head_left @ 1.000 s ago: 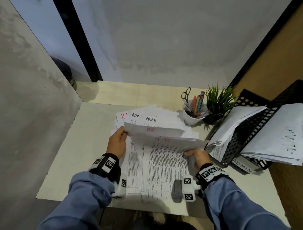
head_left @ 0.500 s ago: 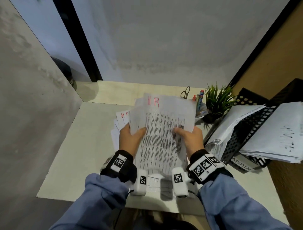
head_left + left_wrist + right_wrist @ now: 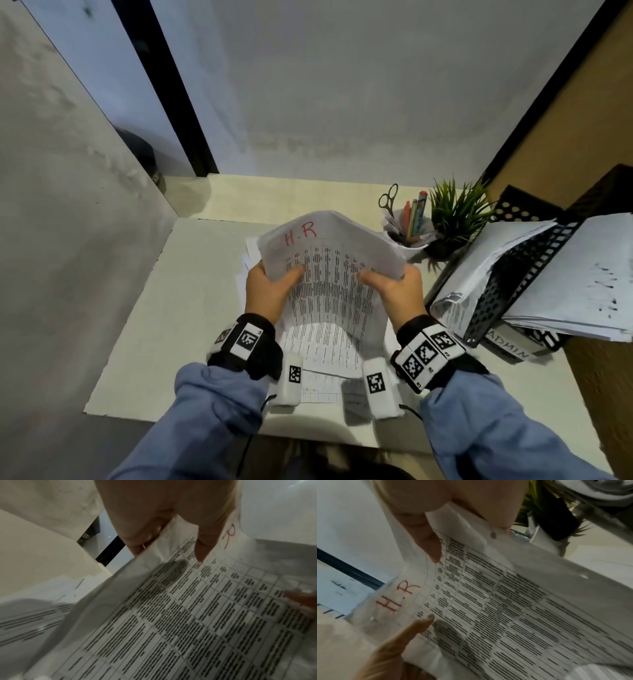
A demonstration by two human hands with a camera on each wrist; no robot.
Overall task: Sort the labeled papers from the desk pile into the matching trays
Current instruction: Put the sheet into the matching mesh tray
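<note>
A sheaf of papers [image 3: 329, 270] is held above the middle of the desk [image 3: 178, 308], gripped at its left edge by the left hand [image 3: 267, 291] and at its right edge by the right hand [image 3: 399, 291]. More sheets [image 3: 322, 353] lie on the desk beneath it. Stacked trays [image 3: 534, 274] filled with papers are set to the right. A plant [image 3: 455, 212] and a pen cup [image 3: 407, 236] are placed behind, between sheaf and trays.

Curled H.R papers [image 3: 330, 270] above desk pile [image 3: 322, 346]
</note>
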